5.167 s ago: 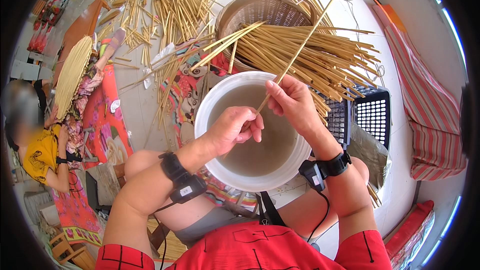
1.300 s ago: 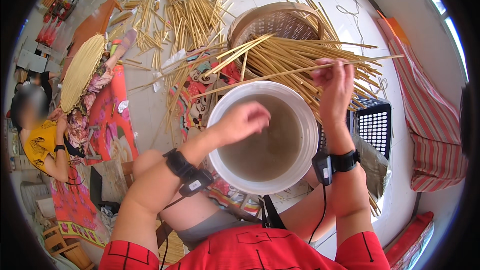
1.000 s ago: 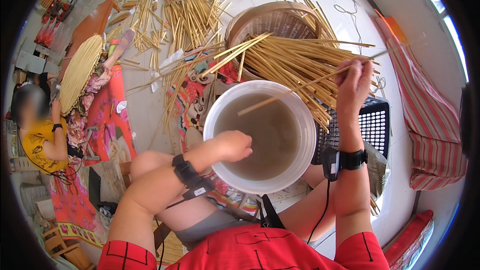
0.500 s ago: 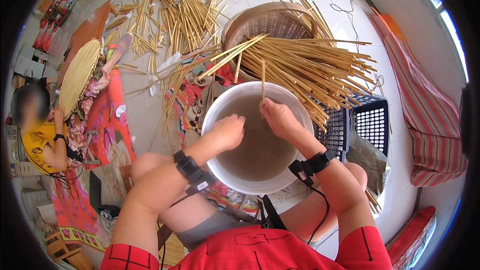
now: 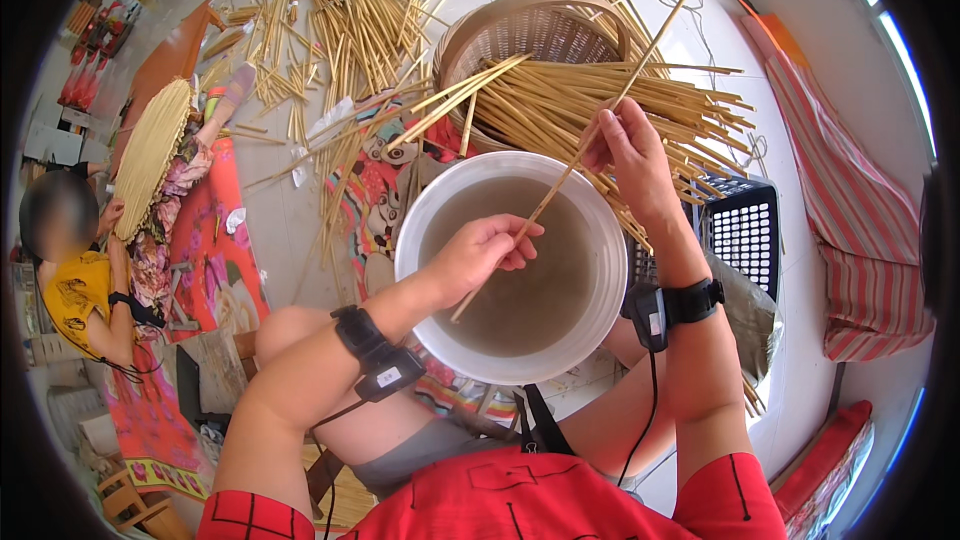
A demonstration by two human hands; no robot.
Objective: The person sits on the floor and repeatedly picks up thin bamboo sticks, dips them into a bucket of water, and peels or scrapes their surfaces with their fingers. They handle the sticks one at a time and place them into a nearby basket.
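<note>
you've got the bamboo stick (image 5: 590,145) pinched in both your left hand (image 5: 482,252) and right hand (image 5: 625,148), so keep its lower end over the white basin (image 5: 425,230) of murky water as you work.

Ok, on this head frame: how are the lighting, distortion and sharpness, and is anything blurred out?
Head view: bright, even daylight, soft shadows only; the cloudy water in the white bucket gives no strong glare. Strong fisheye bending, dark corners at the rim. The left hand, right hand and the thin stick they hold are sharp. The face of the person in yellow at the left edge is blurred.
</note>
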